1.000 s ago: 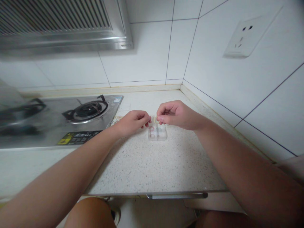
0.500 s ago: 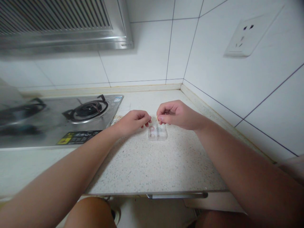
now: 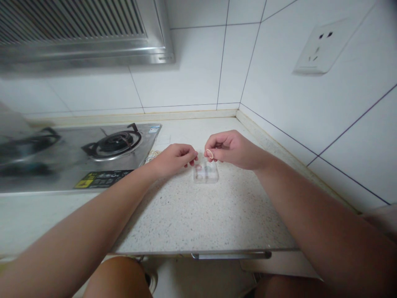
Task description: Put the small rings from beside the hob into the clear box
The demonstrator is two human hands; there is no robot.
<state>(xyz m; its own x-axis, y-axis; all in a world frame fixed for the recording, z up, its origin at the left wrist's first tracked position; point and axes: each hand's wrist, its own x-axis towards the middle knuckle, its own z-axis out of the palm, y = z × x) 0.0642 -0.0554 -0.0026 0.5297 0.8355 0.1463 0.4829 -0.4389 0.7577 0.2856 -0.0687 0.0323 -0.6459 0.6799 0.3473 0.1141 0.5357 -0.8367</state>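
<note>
My right hand [image 3: 228,149] pinches a small pale loop [image 3: 210,154], which looks like a rubber band, between thumb and fingertips. Facing it from the left, my left hand [image 3: 178,158] is closed, thumb against forefinger; whatever lies between those fingertips is too small to make out. Just below both hands, a clear divided plastic box [image 3: 211,179] sits on the counter. Small ring shapes, one of them reddish, show in its left compartments. Behind my left wrist lies a heap of pale and tan loops [image 3: 152,155], partly hidden by the hand.
The speckled countertop [image 3: 198,219] runs to a front edge with a drawer handle [image 3: 232,256] below. A gas stove [image 3: 114,142] is set in at left under a range hood [image 3: 93,49]. Tiled walls meet at the back right, with a socket [image 3: 319,49].
The pale loop in my right fingertips now shows more fully, turned toward the camera. Both hands stay in nearly the same place.
</note>
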